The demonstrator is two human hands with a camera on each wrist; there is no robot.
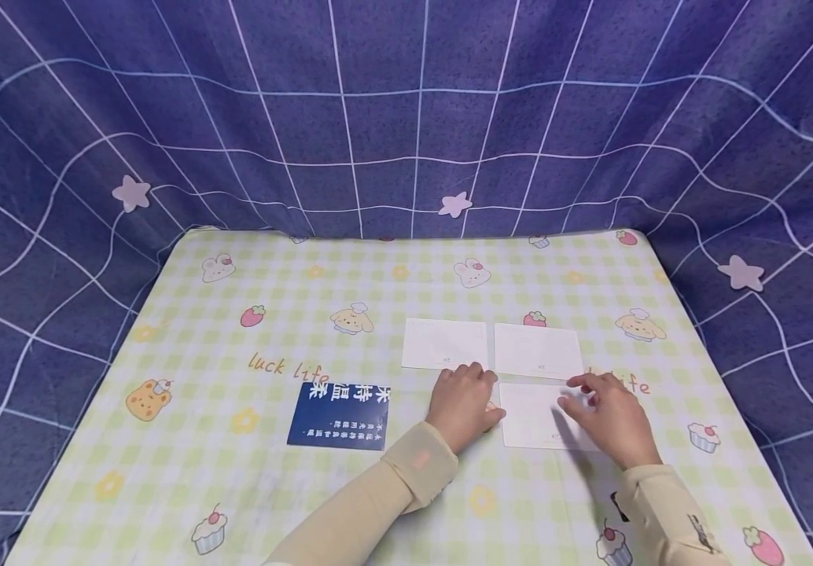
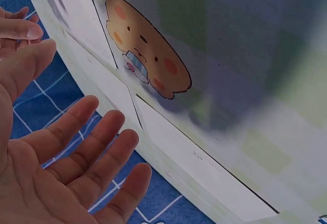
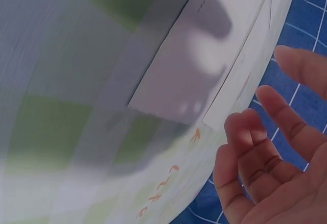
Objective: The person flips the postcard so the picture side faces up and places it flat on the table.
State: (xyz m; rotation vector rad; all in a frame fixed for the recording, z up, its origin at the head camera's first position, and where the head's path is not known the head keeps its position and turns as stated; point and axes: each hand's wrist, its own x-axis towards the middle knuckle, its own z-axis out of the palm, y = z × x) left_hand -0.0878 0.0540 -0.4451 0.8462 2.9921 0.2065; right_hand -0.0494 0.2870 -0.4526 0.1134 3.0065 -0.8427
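Note:
Three white cards lie face-up on the tablecloth: one at the back left (image 1: 444,343), a second white card (image 1: 538,350) beside it, and a third white card (image 1: 530,417) in front of the second. My left hand (image 1: 465,399) hovers left of the front card, its fingers spread and holding nothing in the left wrist view. Over the right part of that front card is my right hand (image 1: 613,417), fingers loosely bent, with nothing between them; its shadow falls on the card (image 3: 176,66) in the right wrist view. A dark blue card (image 1: 339,417) with white characters lies further left.
A green checked tablecloth (image 1: 201,338) with printed cartoon figures covers the table. Blue grid-patterned cloth (image 1: 378,126) hangs behind the table and along both sides. A printed bear (image 2: 148,45) shows on the tablecloth near the cards in the left wrist view.

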